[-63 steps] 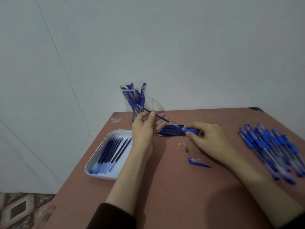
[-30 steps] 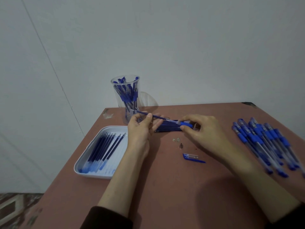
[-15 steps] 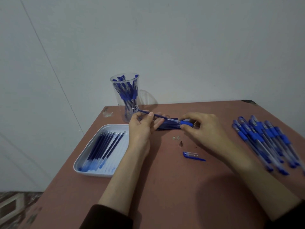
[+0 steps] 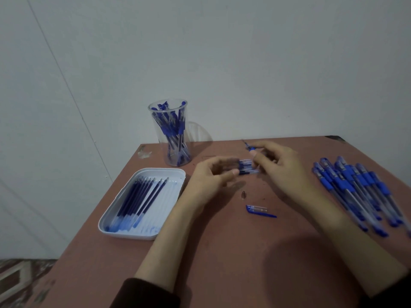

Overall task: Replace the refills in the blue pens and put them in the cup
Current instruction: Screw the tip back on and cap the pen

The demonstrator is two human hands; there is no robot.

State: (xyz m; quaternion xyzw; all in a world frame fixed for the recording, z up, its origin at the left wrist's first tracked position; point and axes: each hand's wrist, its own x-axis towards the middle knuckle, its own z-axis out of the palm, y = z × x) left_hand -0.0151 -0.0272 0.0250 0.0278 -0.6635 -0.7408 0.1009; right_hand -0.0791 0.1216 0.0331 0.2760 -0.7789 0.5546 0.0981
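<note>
My right hand [image 4: 282,167] grips a blue pen [image 4: 252,149] by its blue grip, the thin point sticking up and to the left. My left hand [image 4: 209,178] is blurred, fingers loosely apart over the left end of a bundle of dark refills [image 4: 247,168] lying on the table; I see nothing held in it. A clear cup [image 4: 150,108] with several blue pens stands at the back left. A small metal tip [image 4: 244,194] and a blue cap [image 4: 259,210] lie in front of my hands.
A white tray [image 4: 142,236] at the left holds several refills [image 4: 138,196]. A pile of blue pens [image 4: 360,190] lies at the right on the brown table [image 4: 222,258]. The table's left edge drops to the floor; a wall stands behind.
My left hand has let go of the long dark refill end and dropped toward the refill bundle. My right hand has lifted the pen away, back and to the right.
</note>
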